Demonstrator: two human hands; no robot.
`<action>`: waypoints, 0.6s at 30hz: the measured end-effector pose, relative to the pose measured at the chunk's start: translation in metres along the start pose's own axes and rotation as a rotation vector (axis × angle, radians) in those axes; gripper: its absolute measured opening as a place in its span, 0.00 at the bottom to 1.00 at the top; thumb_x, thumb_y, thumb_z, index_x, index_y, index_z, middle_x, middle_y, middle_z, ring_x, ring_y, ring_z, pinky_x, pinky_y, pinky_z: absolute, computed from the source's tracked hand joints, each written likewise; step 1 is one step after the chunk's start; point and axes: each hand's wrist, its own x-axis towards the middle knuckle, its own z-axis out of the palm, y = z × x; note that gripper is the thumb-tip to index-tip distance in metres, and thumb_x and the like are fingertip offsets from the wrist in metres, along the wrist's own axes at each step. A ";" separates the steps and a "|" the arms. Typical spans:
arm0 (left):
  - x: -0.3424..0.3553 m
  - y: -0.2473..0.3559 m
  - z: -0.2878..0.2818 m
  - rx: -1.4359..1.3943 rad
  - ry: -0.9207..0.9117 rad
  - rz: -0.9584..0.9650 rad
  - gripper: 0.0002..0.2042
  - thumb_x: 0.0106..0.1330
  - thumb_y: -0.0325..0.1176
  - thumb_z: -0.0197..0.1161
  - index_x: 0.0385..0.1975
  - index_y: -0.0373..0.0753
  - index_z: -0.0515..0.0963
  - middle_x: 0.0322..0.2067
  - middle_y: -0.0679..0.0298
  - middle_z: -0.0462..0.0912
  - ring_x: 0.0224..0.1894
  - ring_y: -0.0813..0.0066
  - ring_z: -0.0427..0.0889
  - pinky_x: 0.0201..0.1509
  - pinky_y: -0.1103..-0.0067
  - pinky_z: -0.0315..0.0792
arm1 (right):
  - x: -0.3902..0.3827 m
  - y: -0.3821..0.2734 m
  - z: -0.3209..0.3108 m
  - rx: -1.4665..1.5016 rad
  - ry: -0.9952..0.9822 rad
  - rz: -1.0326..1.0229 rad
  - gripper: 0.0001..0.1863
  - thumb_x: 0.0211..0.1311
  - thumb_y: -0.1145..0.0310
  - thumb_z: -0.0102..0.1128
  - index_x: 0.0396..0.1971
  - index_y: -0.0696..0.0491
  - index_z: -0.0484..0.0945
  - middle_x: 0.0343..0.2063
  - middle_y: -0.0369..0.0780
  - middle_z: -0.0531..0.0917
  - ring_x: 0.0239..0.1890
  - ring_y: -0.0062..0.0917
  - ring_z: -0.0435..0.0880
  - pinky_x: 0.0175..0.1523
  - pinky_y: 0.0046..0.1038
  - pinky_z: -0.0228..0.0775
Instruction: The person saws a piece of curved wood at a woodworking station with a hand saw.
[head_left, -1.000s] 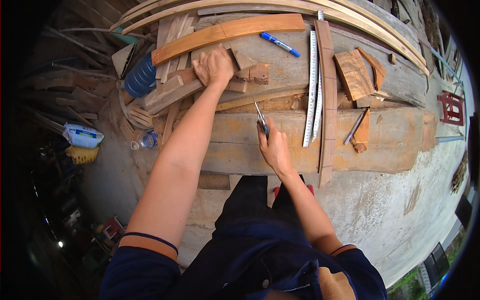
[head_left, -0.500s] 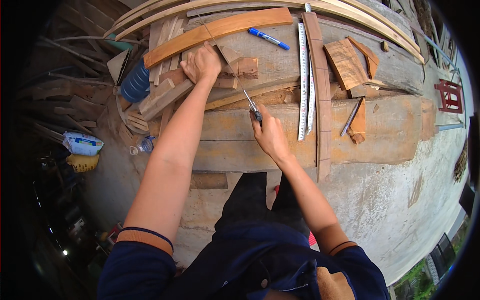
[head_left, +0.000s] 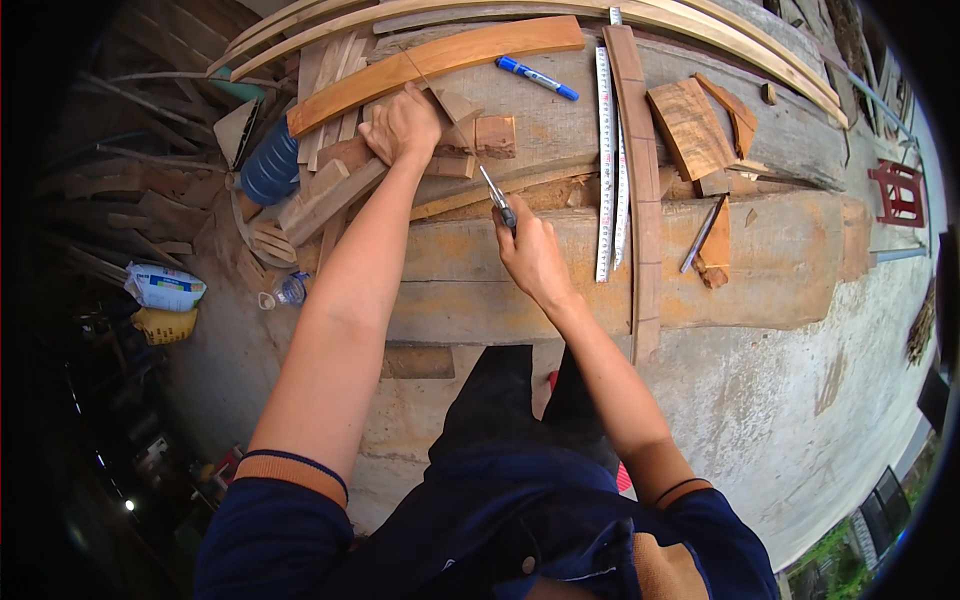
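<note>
My left hand [head_left: 402,125] reaches out over a heap of wood offcuts and grips a small wooden piece [head_left: 455,108] next to a reddish wood block [head_left: 492,136]. My right hand [head_left: 530,255] rests on a thick timber beam [head_left: 760,260] and holds a slim metal chisel [head_left: 496,196] with its blade pointing up toward the offcuts. A long curved orange plank [head_left: 440,55] lies just beyond my left hand.
A blue marker [head_left: 538,78] and a white folding ruler [head_left: 605,170] lie on the planks. Wood blocks [head_left: 690,125] and a metal tool [head_left: 698,238] sit to the right. A blue bottle [head_left: 270,165], a clear bottle [head_left: 287,290] and a white bag [head_left: 163,287] lie at left.
My left hand has shifted slightly among the offcuts and closed on the small wooden piece. My right hand with the chisel has stayed on the beam.
</note>
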 end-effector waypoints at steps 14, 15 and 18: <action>0.003 0.003 -0.006 0.022 -0.093 0.093 0.30 0.78 0.48 0.36 0.32 0.37 0.86 0.36 0.53 0.87 0.49 0.59 0.81 0.55 0.63 0.63 | -0.018 0.004 -0.008 0.058 -0.070 0.033 0.10 0.68 0.70 0.53 0.45 0.58 0.73 0.25 0.60 0.79 0.35 0.60 0.79 0.39 0.54 0.68; 0.003 0.001 -0.006 0.022 -0.075 0.095 0.30 0.78 0.48 0.36 0.31 0.37 0.86 0.36 0.53 0.87 0.48 0.60 0.81 0.55 0.63 0.63 | -0.003 -0.001 -0.001 0.060 -0.039 0.018 0.10 0.68 0.69 0.53 0.45 0.58 0.73 0.25 0.60 0.79 0.34 0.60 0.79 0.39 0.54 0.68; 0.005 -0.003 -0.007 0.005 -0.060 0.114 0.30 0.78 0.48 0.36 0.31 0.37 0.86 0.35 0.53 0.87 0.47 0.61 0.81 0.54 0.64 0.63 | -0.010 -0.011 -0.003 0.104 -0.060 0.019 0.11 0.69 0.68 0.53 0.45 0.58 0.73 0.23 0.60 0.78 0.33 0.60 0.79 0.39 0.55 0.67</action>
